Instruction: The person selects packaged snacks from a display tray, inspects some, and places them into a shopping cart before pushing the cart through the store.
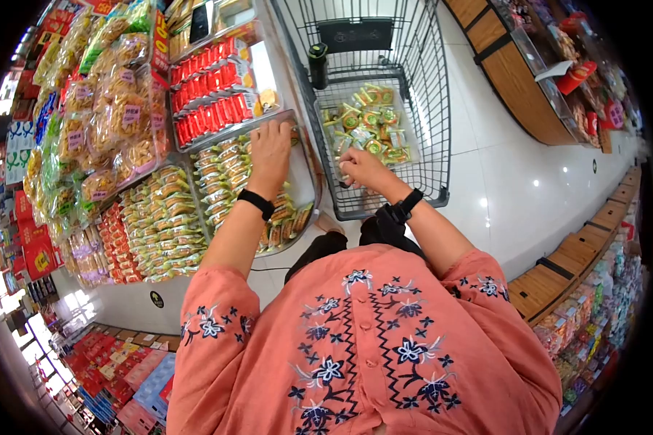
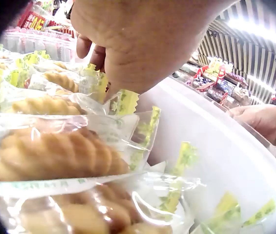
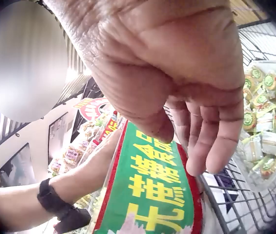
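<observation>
Head view: from our left hand (image 1: 270,156), grip unclear, golden pastries (image 1: 228,174) lie toward nine o'clock, ridged, in clear wrappers (image 2: 79,122) with yellow-green ends; our right hand (image 1: 366,172) is loosely bent, empty.

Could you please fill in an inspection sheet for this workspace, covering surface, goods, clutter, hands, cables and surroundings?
Surface: pale display bin, bare along part of its right side.
Job's things: wrapped twisted pastries in the bin; wrapped snacks in a tray inside the shopping cart.
Clutter: dark bottle at the cart's left side; phone-like device beyond the red packets.
Hands: left hand at the pastries, grip unclear; right hand above the cart's near end, fingers loosely curled, holding nothing.
Cables: thin dark line below the display, possibly a cable.
Surroundings: glossy tiled floor; stocked shop displays on both sides.
</observation>
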`<state>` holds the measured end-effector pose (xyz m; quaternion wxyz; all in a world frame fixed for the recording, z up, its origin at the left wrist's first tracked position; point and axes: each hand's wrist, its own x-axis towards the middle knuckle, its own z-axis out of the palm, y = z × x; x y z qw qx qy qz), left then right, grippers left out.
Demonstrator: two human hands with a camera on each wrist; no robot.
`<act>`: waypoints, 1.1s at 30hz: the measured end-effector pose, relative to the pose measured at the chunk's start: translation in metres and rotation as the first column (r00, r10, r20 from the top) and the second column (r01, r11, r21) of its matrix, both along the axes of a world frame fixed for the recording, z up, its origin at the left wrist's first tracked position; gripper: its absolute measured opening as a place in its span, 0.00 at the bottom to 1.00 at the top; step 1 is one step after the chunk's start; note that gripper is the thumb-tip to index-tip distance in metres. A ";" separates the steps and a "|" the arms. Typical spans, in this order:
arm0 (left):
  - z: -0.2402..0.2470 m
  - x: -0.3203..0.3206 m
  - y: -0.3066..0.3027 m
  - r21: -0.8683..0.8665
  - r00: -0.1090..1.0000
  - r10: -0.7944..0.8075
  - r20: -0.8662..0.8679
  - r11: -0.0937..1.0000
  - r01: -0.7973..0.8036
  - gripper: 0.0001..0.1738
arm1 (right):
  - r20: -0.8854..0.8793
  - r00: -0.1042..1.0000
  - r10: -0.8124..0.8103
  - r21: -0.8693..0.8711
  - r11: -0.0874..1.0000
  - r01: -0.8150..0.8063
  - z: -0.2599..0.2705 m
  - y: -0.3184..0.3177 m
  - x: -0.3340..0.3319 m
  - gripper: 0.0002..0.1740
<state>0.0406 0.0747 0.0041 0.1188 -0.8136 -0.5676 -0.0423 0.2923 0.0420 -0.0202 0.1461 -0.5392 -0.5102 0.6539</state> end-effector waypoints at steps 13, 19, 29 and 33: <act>0.063 0.001 -0.036 -0.125 0.900 0.185 0.395 0.981 -0.147 0.23 | -0.052 0.943 -0.329 -0.284 0.910 0.302 -0.062 0.059 0.096 0.18; 0.041 0.001 -0.039 -0.159 0.885 0.216 0.413 0.974 -0.163 0.20 | 0.017 0.941 -0.337 -0.352 0.879 0.321 -0.093 0.088 0.101 0.18; 0.022 0.018 -0.008 -0.167 0.962 0.264 0.065 0.954 -0.251 0.16 | -0.011 0.880 -0.476 -0.432 0.796 0.425 -0.137 0.107 0.113 0.14; 0.022 0.019 0.000 -0.252 0.967 0.254 0.001 0.936 -0.246 0.19 | -0.017 0.873 -0.488 -0.469 0.775 0.424 -0.146 0.117 0.116 0.23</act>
